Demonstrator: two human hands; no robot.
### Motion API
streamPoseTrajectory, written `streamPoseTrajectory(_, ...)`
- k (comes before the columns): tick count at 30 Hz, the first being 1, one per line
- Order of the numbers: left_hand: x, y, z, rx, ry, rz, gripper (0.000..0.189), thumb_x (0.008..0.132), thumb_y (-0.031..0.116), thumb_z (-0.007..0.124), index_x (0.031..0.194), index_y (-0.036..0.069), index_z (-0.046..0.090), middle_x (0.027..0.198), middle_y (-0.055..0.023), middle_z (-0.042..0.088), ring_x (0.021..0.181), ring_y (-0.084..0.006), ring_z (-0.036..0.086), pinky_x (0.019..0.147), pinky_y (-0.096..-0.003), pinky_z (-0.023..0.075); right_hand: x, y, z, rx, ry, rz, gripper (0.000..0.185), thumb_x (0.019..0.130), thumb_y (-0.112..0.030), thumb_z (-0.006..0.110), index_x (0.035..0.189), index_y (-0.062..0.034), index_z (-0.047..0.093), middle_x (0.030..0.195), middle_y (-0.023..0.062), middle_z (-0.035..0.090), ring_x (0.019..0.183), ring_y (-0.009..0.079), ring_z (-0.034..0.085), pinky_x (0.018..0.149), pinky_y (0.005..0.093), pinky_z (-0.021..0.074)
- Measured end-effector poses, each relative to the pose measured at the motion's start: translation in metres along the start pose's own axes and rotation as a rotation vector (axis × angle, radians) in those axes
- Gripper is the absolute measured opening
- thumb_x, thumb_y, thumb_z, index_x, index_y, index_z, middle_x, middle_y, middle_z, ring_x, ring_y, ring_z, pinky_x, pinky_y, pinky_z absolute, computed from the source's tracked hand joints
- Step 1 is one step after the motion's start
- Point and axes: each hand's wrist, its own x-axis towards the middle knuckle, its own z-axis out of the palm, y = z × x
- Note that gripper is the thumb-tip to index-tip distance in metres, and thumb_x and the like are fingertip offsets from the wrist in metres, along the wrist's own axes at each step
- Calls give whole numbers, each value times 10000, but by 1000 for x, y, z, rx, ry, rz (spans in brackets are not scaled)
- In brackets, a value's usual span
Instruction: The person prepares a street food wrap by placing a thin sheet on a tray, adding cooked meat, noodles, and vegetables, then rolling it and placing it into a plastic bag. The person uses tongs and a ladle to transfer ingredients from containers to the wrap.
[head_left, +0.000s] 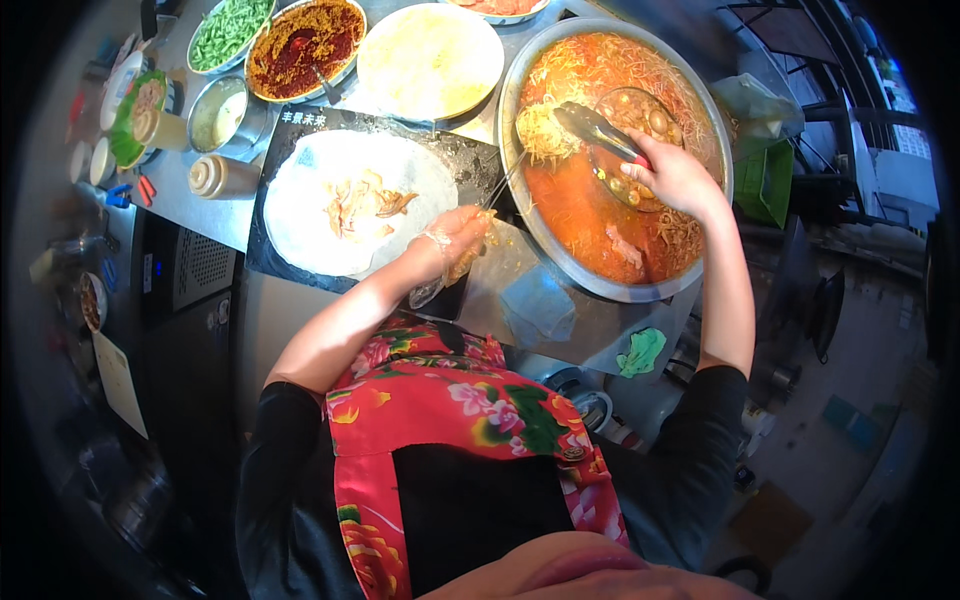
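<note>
My right hand (667, 176) grips the handle of metal tongs (596, 131) over a large round metal pan (611, 289) of red broth. The tongs' tips touch a clump of thin shreds (546, 133) at the pan's left side. A strainer basket (637, 112) with eggs and other pieces sits in the broth. My left hand (454, 236), partly covered in clear plastic, is closed around what looks like a thin metal handle (504, 184) by the pan's rim. Left of it, a thin white flatbread sheet (300, 232) with brownish pieces (360, 202) lies on a black griddle (480, 169).
Along the back stand bowls of chopped greens (229, 34), chili sauce (300, 52) and pale yellow food (431, 60). A metal pot (217, 120) and squeeze bottles (217, 178) are at the left. A blue cloth (536, 304) and green cloth (642, 352) lie near the front edge.
</note>
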Motion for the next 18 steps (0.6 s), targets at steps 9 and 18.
streamPoseTrajectory(9, -18, 14, 6, 363, 18, 330, 339, 1033, 341, 466, 1063, 26, 585, 797, -108, 594, 766, -217, 584, 711, -356, 467, -20, -27, 82, 79, 196, 77, 574, 989, -306, 563, 1481, -70, 385, 1003, 259, 665, 911, 403, 662, 814, 481, 526)
streamPoseTrajectory(18, -14, -3, 7, -10, -114, -37, 296, 1033, 299, 478, 1069, 24, 579, 802, -78, 587, 754, -175, 555, 691, -334, 454, -54, -19, 19, -247, 34, 60, 750, 921, -399, 654, 1528, -106, 326, 1132, 242, 618, 969, 392, 653, 884, 448, 525)
